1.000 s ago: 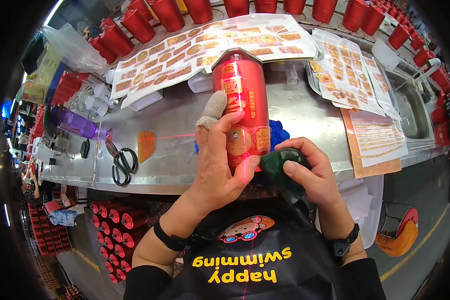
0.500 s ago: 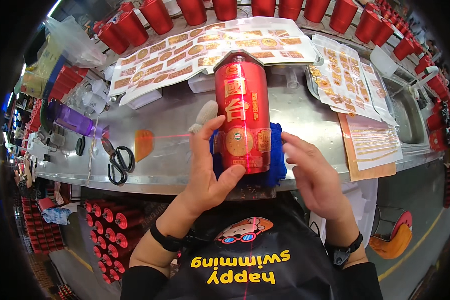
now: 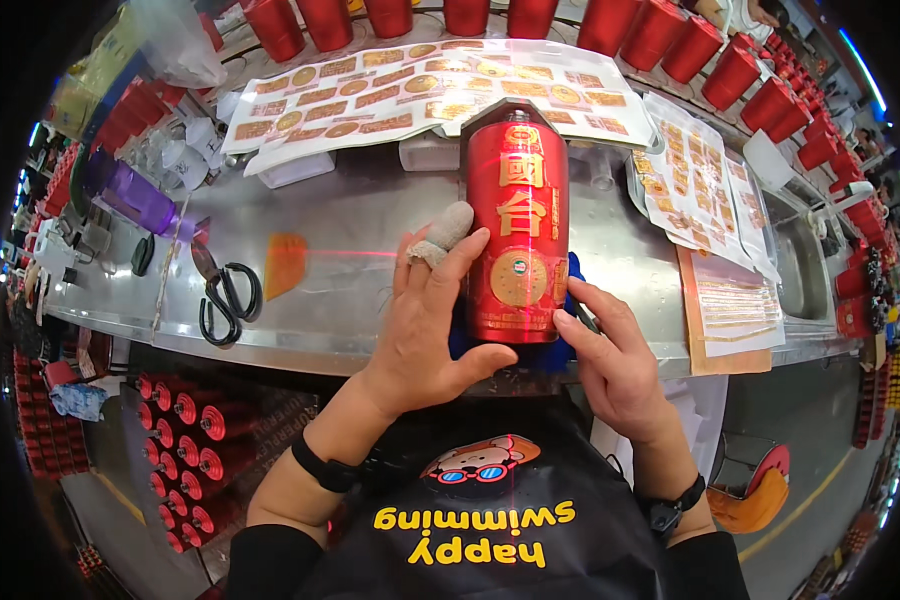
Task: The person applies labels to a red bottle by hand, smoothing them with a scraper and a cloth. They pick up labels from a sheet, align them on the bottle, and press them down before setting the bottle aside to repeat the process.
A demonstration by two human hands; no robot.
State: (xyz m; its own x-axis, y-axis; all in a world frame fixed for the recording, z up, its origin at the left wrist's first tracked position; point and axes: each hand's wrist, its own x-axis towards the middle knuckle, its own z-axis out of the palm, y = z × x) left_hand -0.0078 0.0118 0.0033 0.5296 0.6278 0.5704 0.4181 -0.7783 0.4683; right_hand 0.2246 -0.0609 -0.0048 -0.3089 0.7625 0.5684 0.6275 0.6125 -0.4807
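A red bottle (image 3: 520, 195) with gold characters and a round gold label (image 3: 519, 277) lies in front of me, its near end over a blue cloth (image 3: 560, 357). Behind its far end shows a dark, angular-edged piece (image 3: 506, 108). Against the bottle's left side rests my left hand (image 3: 410, 335), fingers apart and thumb stretched beneath the near end. One of its fingers wears a pale fabric finger cover (image 3: 442, 235). My right hand (image 3: 618, 370) touches the lower right edge with extended index finger and thumb; its other fingers are partly hidden.
Sheets of gold stickers (image 3: 400, 112) lie beyond the bottle, and more sticker sheets (image 3: 692, 165) to the right, near a sink (image 3: 800, 285). Scissors (image 3: 220, 290), an orange scraper (image 3: 287, 265) and a purple bottle (image 3: 135, 200) are at left. Red bottles (image 3: 600, 25) line the far side.
My right hand has come in from beside the bottle to touch its lower right edge. My left fingers have moved up against its left side. The whole view has shifted slightly.
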